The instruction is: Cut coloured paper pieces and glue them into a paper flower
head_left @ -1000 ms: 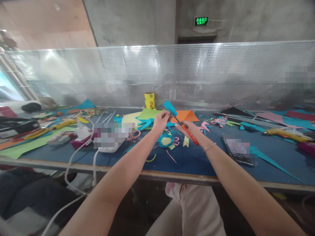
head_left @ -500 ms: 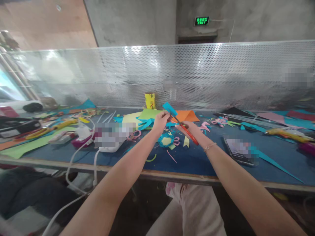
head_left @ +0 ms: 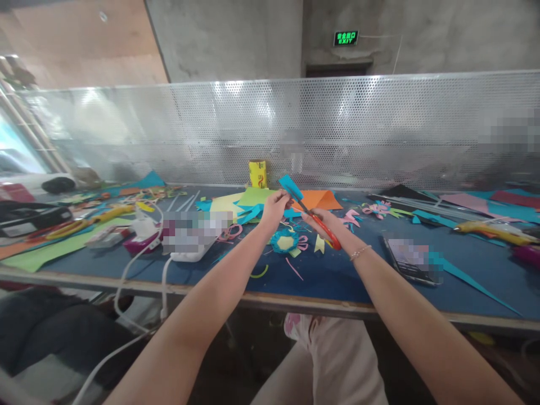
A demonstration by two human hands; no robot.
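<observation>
My left hand (head_left: 278, 206) pinches a small piece of blue paper (head_left: 291, 186), which sticks up above the fingertips. Red-handled scissors (head_left: 324, 226) are gripped in my right hand (head_left: 327, 220), their blades pointing up and left against the paper. Whether the blades are parted I cannot tell. Below the hands, a round blue paper flower with a pale yellow centre (head_left: 284, 243) lies on the table, beside pink paper loops (head_left: 302, 242). Small paper scraps surround it, among them a pale yellow tag (head_left: 319, 244).
On the blue table (head_left: 312, 284) a white power strip (head_left: 194, 247) with cables lies left, and a phone (head_left: 407, 260) right. Behind are green paper (head_left: 255, 196), orange paper (head_left: 323, 199) and a yellow packet (head_left: 257, 174). A yellow glue gun (head_left: 491, 229) lies far right. A perforated metal screen (head_left: 358, 129) borders the back.
The scissors' red handles have shifted slightly and look wider apart in my right hand. My left hand still holds the blue paper in nearly the same place.
</observation>
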